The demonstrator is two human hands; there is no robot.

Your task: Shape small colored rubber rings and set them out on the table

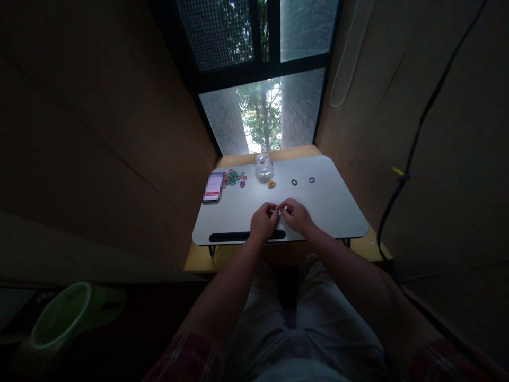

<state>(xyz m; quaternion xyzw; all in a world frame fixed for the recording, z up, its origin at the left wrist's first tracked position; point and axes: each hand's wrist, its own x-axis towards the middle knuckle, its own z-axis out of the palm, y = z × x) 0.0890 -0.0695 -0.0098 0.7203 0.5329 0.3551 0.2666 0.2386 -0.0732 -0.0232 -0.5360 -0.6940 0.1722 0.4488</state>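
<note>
My left hand (264, 221) and my right hand (295, 215) meet over the front middle of a white lap table (318, 212). Their fingertips are closed in a pinch on a small yellow elastic band (277, 207), mostly hidden by the fingers. Just beyond the hands lies a small yellow bunch of bands (271, 184). To its right are a dark green band (294, 182) and a purple band (312, 180), lying apart. A loose pile of green, pink and red bands (234, 177) is at the back left, with a purple bunch (242, 184) beside it.
A clear plastic jar (264, 166) stands at the table's back. A phone (213, 188) lies at the left edge. Along the front runs a black slot (226, 237). A dark cord (413, 132) hangs at right; a green basket (61, 315) is on the lower left.
</note>
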